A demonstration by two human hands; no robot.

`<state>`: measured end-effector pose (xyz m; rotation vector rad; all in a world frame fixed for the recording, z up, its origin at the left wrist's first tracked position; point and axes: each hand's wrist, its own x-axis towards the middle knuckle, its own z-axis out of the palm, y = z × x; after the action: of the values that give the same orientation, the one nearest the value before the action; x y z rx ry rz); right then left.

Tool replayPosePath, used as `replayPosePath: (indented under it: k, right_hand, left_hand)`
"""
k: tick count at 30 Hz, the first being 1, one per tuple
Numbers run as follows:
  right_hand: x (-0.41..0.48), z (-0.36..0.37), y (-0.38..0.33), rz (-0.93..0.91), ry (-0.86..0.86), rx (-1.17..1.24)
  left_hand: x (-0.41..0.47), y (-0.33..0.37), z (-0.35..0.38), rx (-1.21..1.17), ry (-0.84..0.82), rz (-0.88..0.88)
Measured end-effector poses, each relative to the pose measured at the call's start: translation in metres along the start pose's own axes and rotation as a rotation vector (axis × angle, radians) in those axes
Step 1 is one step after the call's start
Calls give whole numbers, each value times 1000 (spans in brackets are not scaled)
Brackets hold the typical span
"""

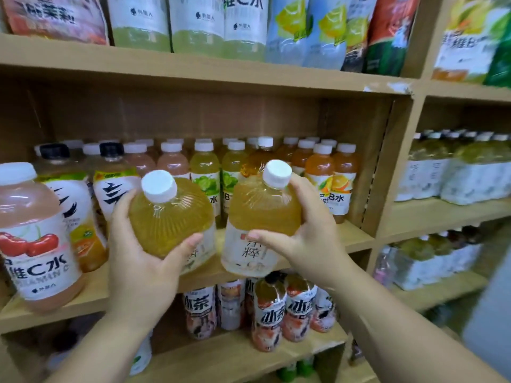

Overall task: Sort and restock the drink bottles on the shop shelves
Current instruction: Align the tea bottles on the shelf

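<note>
Amber bottles [171, 214] within the curled fingers of both hands [141, 266], before crowded wooden shelves [356, 239]

The pink bottle [36, 244] reads "维C水" and "VITAMIN C", lower-shelf bottles [300, 310] "冰茶", the orange-fruit bottle [340, 189] "B水", top-shelf green bottles [199, 23] "外星人", the amber bottle [262, 208] "粹".

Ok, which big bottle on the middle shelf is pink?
The large pink plastic bottle with cherries on its label, far left; the black-capped bottles beside it have white and orange labels.
</note>
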<state>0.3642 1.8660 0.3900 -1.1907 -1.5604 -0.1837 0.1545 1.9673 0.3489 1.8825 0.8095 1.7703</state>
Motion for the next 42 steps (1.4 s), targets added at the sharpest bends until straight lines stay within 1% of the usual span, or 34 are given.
replayPosePath:
  k: [2,4,7,10,13,17,20,23,27,30,34,39,42]
  right_hand:
    - [-4,-18,-5,60,57,70]
    - [-10,-37,-6,131,117,133]
    - [-22,-70,1,240,188,263]
    - [-39,-110,21,294,253,327]
    - [-57,-161,46,305,286,334]
    - [-81,-240,89,325,283,313]
    - [-99,-292,128,370,320,338]
    - [-108,-336,160,396,339,360]
    - [-102,-383,189,416,313,328]
    - [-98,-407,212,433,304,328]
    - [-87,-421,236,444,319,333]
    - [-66,-421,260,442,331,337]
    - [-48,-417,274,444,346,339]
  left_hand:
    - [-6,13,9,-35,-10,38]
    - [-11,28,22,-126,-39,40]
    - [-19,48,51,-277,-105,-10]
    - [-35,73,92,-333,-198,-50]
    - [-55,98,143,-364,-260,-76]
    - [-84,132,220,-389,-278,-92]
    - [-99,161,280,-380,-329,-68]
    - [-110,185,332,-371,-369,-76]
    - [-107,202,387,-346,-401,-122]
    - [-94,205,424,-318,-373,-135]
    - [-71,197,461,-297,-315,-149]
    - [-49,174,489,-335,-260,-209]
    - [-41,163,498,-346,-256,-225]
